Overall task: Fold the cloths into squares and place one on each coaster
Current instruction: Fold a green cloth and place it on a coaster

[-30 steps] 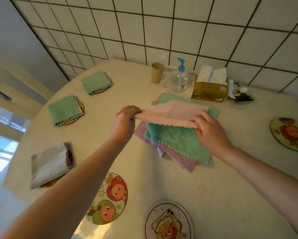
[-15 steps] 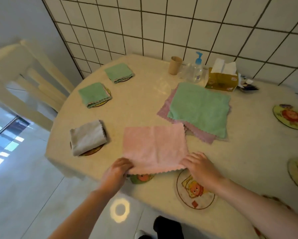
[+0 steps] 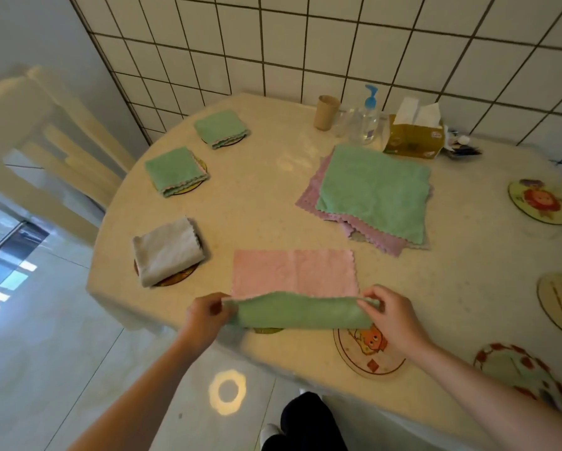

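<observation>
White tiled wall (image 3: 338,43) rises behind our round beige table (image 3: 266,203), which we take as our landmark, and a pale chair (image 3: 41,131) stands off its left edge. Toward the table's far middle lies the stack of unfolded cloths (image 3: 374,193), a green one on top of pinkish ones whose scalloped edges poke out beneath. At the table's near edge lies the pink cloth (image 3: 292,273), which shows a green underside where we lift its near edge. Our left hand (image 3: 208,315) pinches the left corner of that raised edge and our right hand (image 3: 393,317) pinches the right corner, both clamped on the cloth and held well apart, with the green strip stretched between them. Along the table's left side sit three folded cloths, each on a coaster: a grey folded cloth (image 3: 167,250) nearest us, a green folded cloth (image 3: 174,170) further back, and another green folded cloth (image 3: 220,127) furthest. Bare coasters dot the table's near and right side: a cartoon coaster (image 3: 367,356) just under our right hand, a red-patterned coaster (image 3: 517,369) beside it, and a flower coaster (image 3: 543,200) at the right edge. At the table's far rim by the wall stand a tissue box (image 3: 413,138), a pump bottle (image 3: 367,118) and a paper cup (image 3: 326,112).
</observation>
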